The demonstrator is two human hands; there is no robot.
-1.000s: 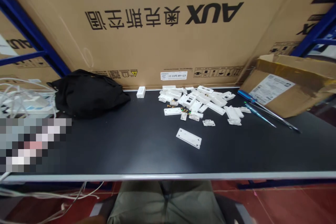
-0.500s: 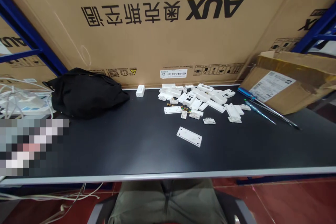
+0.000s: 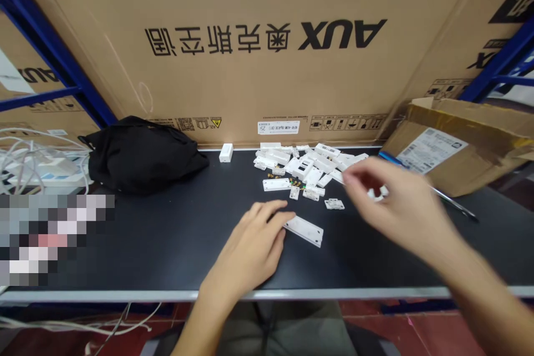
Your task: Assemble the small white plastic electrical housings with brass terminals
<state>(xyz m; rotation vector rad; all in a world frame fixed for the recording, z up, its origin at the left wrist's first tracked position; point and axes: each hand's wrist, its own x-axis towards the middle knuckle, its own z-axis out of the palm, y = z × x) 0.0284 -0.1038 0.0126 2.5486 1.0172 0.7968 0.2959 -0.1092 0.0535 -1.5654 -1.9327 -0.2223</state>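
Note:
My left hand (image 3: 254, 242) rests low over the tabletop, fingers bent and apart. Its thumb and index finger touch the left end of a flat white plastic plate (image 3: 306, 230) with small holes at its corners. My right hand (image 3: 387, 200) hangs above the table, right of the heap of white plastic parts (image 3: 317, 162), its fingers curved and blurred by motion. Whether it holds anything I cannot tell. Behind it lies a screwdriver (image 3: 391, 159) with a blue handle, partly covered by the hand. A small white part (image 3: 334, 204) lies between my hands.
A white plastic box (image 3: 226, 152) stands near the back edge, right of a black cloth bundle (image 3: 146, 156). An open cardboard box (image 3: 463, 139) sits at the right. White cables (image 3: 25, 158) lie far left. A large carton (image 3: 267, 83) walls off the back.
Both my hands have come into view from below. The left has reached the flat white plate; the right has moved over the right side of the heap. The view has tilted slightly upward.

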